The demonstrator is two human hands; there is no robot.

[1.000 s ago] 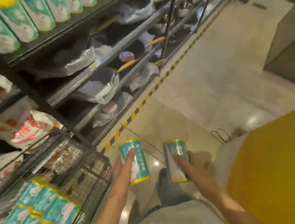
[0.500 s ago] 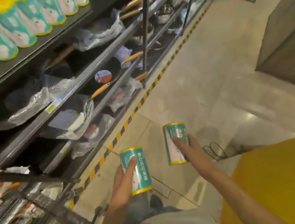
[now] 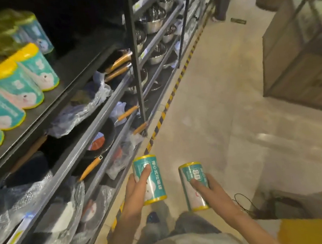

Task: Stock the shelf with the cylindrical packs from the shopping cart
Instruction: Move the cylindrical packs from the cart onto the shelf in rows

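Two cylindrical packs in hand, both teal with yellow rims top and bottom, held upright over the aisle floor in front of the shelving unit. The left pack [image 3: 150, 179] is grasped by the left hand [image 3: 137, 191], forefinger laid up across its printed face, the other fingers wrapped behind. The right pack [image 3: 194, 185] sits a little lower and just beside it, not touching; the right hand [image 3: 211, 192] grips it from the far side, one finger stretched along the label. Both forearms reach forward from a grey shirt.

The top shelf [image 3: 81, 70], a dark board, carries stocked packs [image 3: 20, 86] of the same kind: a front row standing along its near edge towards the left end, a second row behind them in shadow. The right part of that board, up to the upright post [image 3: 134, 50], is bare.

On the lower boards: frying pans with wooden handles [image 3: 117, 65], many wrapped in clear plastic, and past the post a stack of steel bowls [image 3: 152, 19].

Yellow-and-black hazard tape [image 3: 174, 91] runs along the floor at the foot of the unit. The floor [image 3: 226, 113] is pale and glossy. A wooden counter [image 3: 301, 68] stands across the aisle. A yellow patch fills the bottom right corner; what it is, cannot tell.
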